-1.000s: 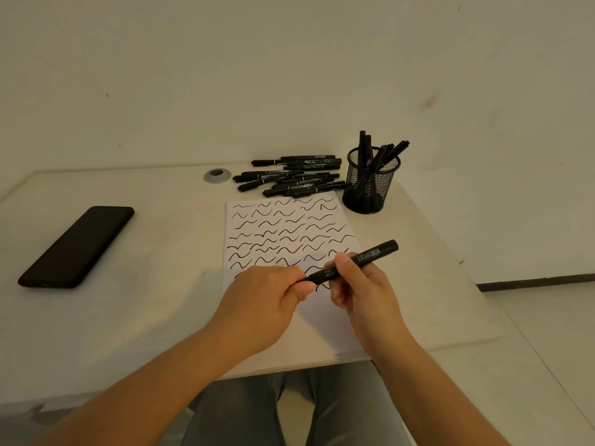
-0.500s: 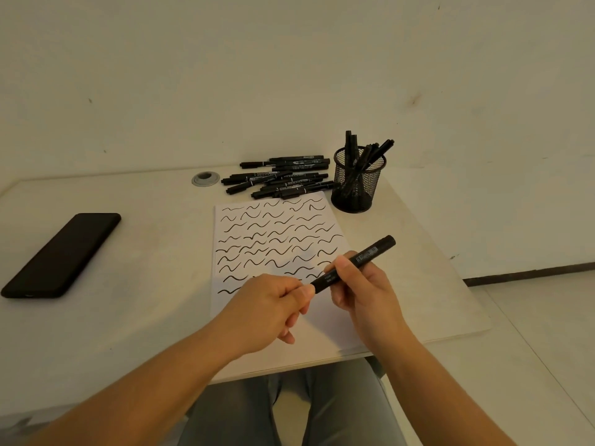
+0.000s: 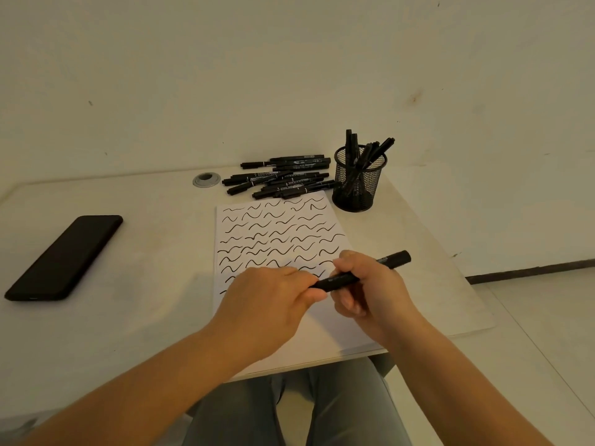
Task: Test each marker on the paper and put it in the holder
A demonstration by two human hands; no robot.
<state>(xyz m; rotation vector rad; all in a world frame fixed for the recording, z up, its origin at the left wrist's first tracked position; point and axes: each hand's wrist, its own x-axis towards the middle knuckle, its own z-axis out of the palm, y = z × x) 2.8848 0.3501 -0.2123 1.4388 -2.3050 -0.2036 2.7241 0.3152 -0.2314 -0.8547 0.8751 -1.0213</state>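
Observation:
Both hands hold one black marker (image 3: 341, 280) over the lower half of the white paper (image 3: 277, 233), which is covered in rows of black squiggles. My right hand (image 3: 373, 291) grips the marker's barrel, its far end pointing up and right. My left hand (image 3: 270, 300) pinches the marker's near end, where the cap or tip is hidden by my fingers. A black mesh holder (image 3: 357, 185) with several markers stands at the paper's far right corner. A pile of several black markers (image 3: 283, 178) lies beyond the paper's top edge.
A black phone (image 3: 64, 257) lies on the left of the white table (image 3: 145, 284). A round grey cable grommet (image 3: 206, 180) sits left of the marker pile. The table's right edge runs close past the holder, with floor beyond. My knees show below the near edge.
The hands stay together on the marker, with my left fingers closed more tightly over its near end. The camera view has shifted slightly; the marker has hardly moved over the paper.

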